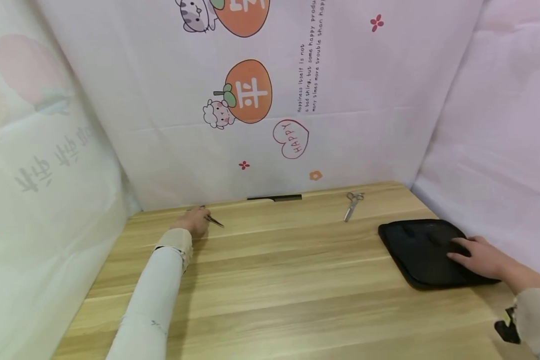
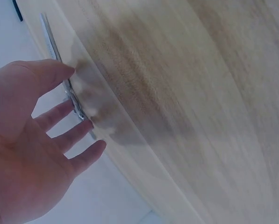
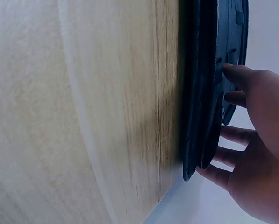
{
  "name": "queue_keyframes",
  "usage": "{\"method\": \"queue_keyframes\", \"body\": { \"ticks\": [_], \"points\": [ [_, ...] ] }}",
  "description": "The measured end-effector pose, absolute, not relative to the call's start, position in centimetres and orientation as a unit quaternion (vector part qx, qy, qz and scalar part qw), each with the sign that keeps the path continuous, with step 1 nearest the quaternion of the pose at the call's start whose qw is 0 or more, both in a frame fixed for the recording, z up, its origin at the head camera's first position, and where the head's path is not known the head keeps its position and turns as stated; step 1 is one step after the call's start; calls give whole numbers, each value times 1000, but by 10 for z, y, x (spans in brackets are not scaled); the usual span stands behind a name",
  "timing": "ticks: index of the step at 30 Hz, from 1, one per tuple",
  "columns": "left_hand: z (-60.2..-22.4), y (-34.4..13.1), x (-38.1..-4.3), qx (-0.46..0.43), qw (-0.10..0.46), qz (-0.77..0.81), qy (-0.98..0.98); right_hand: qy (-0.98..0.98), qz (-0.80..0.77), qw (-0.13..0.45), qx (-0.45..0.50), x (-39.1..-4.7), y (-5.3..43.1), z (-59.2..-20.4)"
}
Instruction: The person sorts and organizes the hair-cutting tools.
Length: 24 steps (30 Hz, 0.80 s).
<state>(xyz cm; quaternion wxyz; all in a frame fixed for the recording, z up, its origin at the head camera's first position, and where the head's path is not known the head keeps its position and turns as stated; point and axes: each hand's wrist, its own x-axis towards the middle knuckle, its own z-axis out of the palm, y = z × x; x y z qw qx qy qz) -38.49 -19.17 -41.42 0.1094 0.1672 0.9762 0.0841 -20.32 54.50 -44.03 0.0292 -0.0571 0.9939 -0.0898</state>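
At the table's back left, my left hand reaches over a slim pair of metal scissors. The left wrist view has the thumb and spread fingers of that hand right at the scissors, with fingertips overlapping the handles. On the right lies a flat black zip-style case. My right hand rests at its right side, thumb and forefinger on the surface. From the right wrist, the fingers of that hand are fairly straight along the edge of the case.
A black comb lies along the back edge against the printed white cloth. Silver scissors lie at the back right of the wooden table. White cloth also walls both sides.
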Motion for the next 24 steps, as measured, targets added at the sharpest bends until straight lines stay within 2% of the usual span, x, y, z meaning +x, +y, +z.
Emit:
{"method": "queue_keyframes", "body": {
  "ticks": [12,19,24],
  "points": [
    [-404,-206,-369,175,106,87,975,996,-77,12,-49,-210,536,-426],
    [-401,-203,-354,193,101,70,974,995,-82,16,-49,-208,540,-432],
    [-399,-205,-344,187,117,101,970,995,-90,16,-51,-206,537,-434]
  ]
}}
